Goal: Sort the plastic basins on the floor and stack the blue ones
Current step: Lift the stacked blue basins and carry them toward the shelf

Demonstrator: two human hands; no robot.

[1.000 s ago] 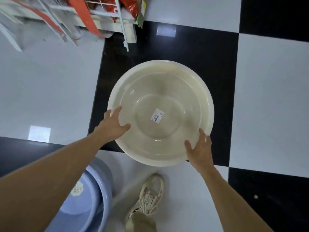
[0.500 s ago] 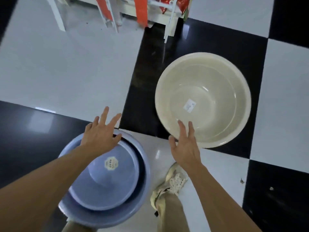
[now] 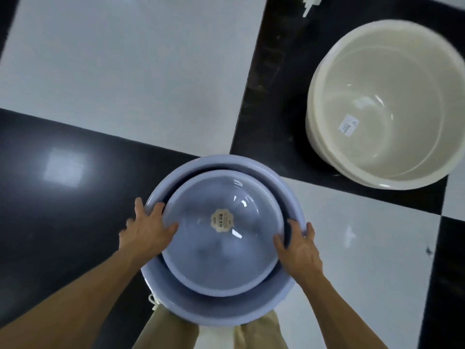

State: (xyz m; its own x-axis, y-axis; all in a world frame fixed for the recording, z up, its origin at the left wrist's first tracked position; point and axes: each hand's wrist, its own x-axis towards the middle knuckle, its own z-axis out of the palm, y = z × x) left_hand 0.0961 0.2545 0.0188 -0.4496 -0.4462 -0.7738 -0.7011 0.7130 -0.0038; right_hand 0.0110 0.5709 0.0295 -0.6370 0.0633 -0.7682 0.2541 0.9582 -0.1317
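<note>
Both hands on the nested blue basins, cream basin set apart.

We place our left hand on the left rim and our right hand on the right rim of the large blue basin, fingers curled over the edge in a grasp. The small blue basin sits nested inside it. The cream basin rests on the black-and-white tiled floor, well apart at upper right.

A shop — labelled basins on checkered floor.
</note>
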